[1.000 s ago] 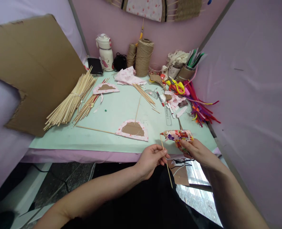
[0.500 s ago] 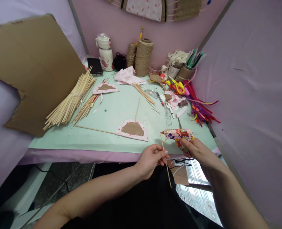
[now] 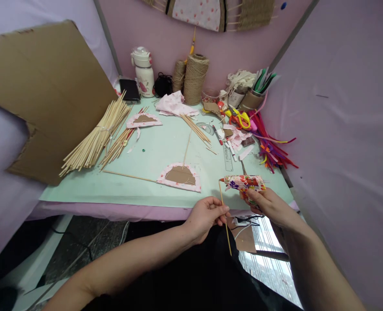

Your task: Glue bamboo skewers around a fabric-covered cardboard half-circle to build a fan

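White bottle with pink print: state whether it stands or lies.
Upright: the white bottle stands on its base, white lid uppermost.

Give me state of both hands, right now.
Left hand: closed, pinching a thin wooden stick.
Right hand: closed around the grip of a floral-patterned glue gun.

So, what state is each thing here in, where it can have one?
Left hand: pinching stick
Stick: upper end at glue gun's nozzle
Right hand: gripping glue gun
Glue gun: held, nozzle pointing left
Near half-circle: lying flat
Bottle: upright, lid on
Big bundle: tied
Big spool: upright
Cardboard: propped up, slanting
Yellow scissors: lying; open or shut unclear
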`<move>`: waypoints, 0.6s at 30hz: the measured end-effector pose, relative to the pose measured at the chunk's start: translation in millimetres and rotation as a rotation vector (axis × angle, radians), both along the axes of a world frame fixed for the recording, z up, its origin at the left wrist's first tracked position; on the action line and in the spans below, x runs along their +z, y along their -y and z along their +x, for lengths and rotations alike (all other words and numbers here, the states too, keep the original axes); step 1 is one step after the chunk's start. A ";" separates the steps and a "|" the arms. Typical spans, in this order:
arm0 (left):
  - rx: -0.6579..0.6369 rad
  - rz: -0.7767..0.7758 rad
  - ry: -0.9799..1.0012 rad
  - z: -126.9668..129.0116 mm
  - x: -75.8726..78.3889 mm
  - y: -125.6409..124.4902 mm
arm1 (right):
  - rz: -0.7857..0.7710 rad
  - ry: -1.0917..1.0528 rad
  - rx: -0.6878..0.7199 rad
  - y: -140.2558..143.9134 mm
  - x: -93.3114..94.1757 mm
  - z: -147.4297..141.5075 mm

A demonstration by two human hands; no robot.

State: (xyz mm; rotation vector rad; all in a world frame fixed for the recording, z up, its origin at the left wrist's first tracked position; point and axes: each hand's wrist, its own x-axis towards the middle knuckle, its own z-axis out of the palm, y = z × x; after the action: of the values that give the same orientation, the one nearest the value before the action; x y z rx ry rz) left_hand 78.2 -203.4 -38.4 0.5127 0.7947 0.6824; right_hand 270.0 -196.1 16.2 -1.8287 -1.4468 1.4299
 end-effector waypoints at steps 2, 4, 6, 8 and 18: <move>0.000 0.008 -0.001 0.3 -0.5 0.0 | 0.001 0.005 0.013 0.1 -1.4 1.6; 0.000 0.013 -0.003 0.6 -0.7 0.0 | -0.001 0.012 0.022 0.3 -2.1 2.7; 0.001 0.012 -0.009 0.9 -0.8 0.1 | -0.004 0.016 0.025 0.5 -2.2 3.2; 0.004 0.013 -0.015 1.2 -0.8 0.3 | 0.006 0.007 0.021 0.9 -2.0 3.4; 0.007 0.023 -0.023 1.0 -0.6 1.0 | -0.003 -0.007 0.023 3.0 0.6 1.0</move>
State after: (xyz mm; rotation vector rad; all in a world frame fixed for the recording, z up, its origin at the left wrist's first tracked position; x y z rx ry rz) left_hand 79.2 -204.4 -39.0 0.5394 0.8115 0.6941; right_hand 271.0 -199.1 16.8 -1.8128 -1.4677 1.4490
